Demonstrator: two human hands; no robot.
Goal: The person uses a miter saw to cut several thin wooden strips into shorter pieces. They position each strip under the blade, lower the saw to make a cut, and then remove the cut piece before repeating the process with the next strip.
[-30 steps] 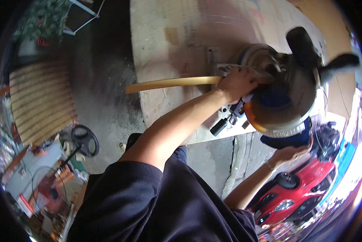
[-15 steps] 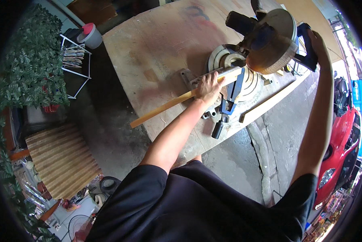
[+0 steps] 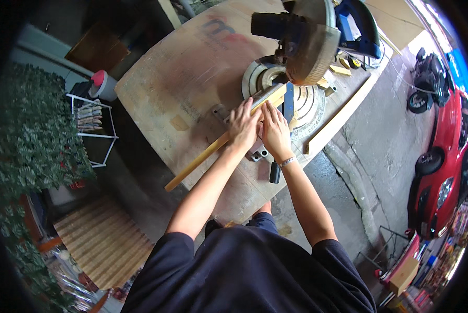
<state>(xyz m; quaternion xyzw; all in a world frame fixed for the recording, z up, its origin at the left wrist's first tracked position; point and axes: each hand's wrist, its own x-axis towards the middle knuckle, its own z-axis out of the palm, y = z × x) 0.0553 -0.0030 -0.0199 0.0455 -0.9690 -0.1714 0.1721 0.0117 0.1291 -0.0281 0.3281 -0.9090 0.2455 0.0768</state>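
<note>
A long narrow wooden strip lies slantwise across the base of a miter saw, against its metal fence. My left hand is closed over the strip, fingers on the fence side. Close beside it, my right hand presses its fingers together on the strip near the saw's turntable; its thumb side is partly hidden. Raised above the turntable is the saw head with its round guard, and no hand is on its blue-black handle. A black knob sticks out below my right hand.
The saw stands on a worn wooden table. A pale board lies along its right edge, with small wood offcuts and a tape measure behind. At left are a white rack and a bucket; a red car is at right.
My right hand has let go of the saw handle and come down to the wooden strip beside my left hand. The saw head stays raised. My view has shifted.
</note>
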